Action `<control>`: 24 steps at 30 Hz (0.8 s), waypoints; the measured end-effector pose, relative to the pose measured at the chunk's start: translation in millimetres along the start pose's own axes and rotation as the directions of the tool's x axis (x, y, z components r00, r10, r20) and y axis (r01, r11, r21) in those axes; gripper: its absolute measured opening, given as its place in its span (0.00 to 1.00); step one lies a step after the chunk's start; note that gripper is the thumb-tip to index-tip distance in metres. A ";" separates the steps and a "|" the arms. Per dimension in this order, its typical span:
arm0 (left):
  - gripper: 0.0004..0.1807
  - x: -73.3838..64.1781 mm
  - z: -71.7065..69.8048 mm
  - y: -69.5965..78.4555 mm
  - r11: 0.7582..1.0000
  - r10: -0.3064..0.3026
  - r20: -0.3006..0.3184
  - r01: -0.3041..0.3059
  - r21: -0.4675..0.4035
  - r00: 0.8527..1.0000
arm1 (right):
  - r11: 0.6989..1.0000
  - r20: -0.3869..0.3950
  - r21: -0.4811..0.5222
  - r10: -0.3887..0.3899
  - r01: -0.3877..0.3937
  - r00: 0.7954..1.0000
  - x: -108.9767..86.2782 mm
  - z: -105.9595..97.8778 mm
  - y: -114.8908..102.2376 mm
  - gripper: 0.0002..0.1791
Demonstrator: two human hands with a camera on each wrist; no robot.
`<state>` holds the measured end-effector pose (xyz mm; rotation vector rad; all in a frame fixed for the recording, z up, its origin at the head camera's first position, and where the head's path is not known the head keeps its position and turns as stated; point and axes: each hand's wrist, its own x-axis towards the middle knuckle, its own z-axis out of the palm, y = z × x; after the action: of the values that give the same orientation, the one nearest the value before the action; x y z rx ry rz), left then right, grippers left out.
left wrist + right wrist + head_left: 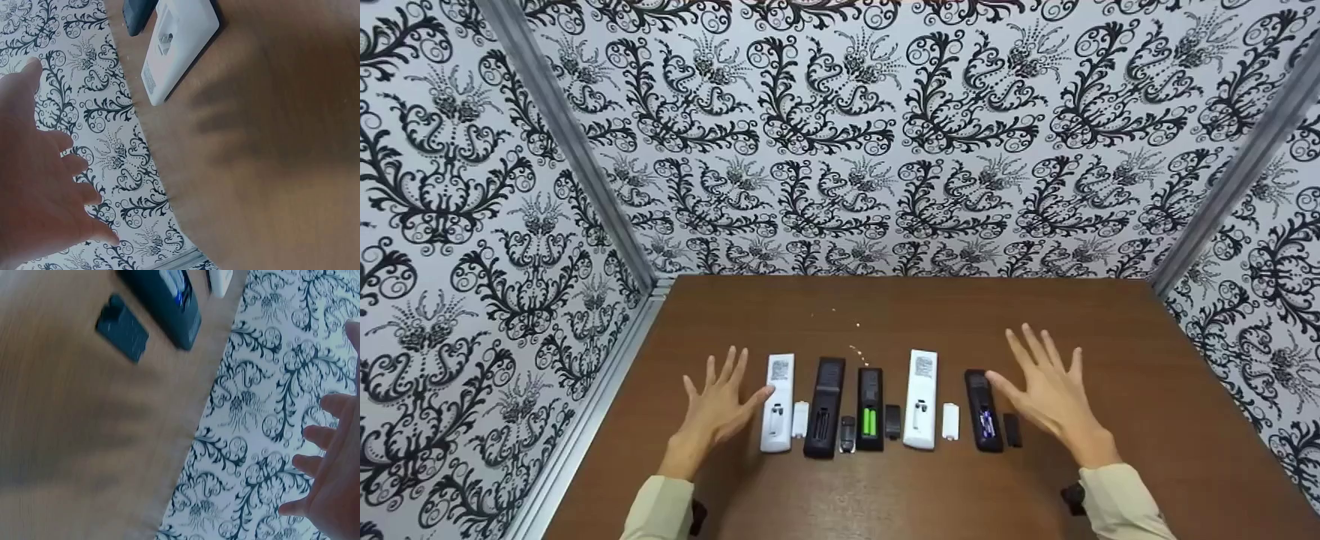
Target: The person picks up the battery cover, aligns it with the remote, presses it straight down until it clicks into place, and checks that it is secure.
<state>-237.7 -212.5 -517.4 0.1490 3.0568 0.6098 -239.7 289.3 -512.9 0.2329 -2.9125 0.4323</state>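
My left hand (716,409) is spread above the table, its thumb overlapping the edge of a white remote (778,442) in the head view. On the other side my right hand (1050,390) hovers with fingers fanned, thumb near the top of a black remote (976,386) that has blue batteries (988,424) in its bay. Between them lie another black remote (829,375), a smaller black one with green batteries (869,421), and a second white remote (922,367). All lie back up with battery bays uncovered. Neither hand holds anything.
Beside the remotes lie loose battery covers: white ones (801,418) (951,421) and dark ones (847,433) (892,421) (1012,430). Pale crumbs (858,352) dot the brown table (930,495). Patterned walls (840,150) with metal posts (577,150) enclose the back and sides.
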 end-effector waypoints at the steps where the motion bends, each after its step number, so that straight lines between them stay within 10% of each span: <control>1: 0.48 -0.3 1.9 -0.3 1.000 -0.005 0.007 0.006 -0.015 1.000 | 1.000 -0.003 -0.001 -0.009 0.009 1.000 0.1 2.3 -3.0 0.47; 24: 0.48 1.8 21.6 -3.4 0.935 -0.069 0.111 0.103 -0.339 0.991 | 0.970 -0.052 0.060 -0.232 0.235 0.971 3.7 50.3 -87.5 0.42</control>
<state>-238.9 -207.2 -538.7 0.0356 2.7895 1.0809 -235.5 191.0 -535.6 0.5620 -2.7836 0.4864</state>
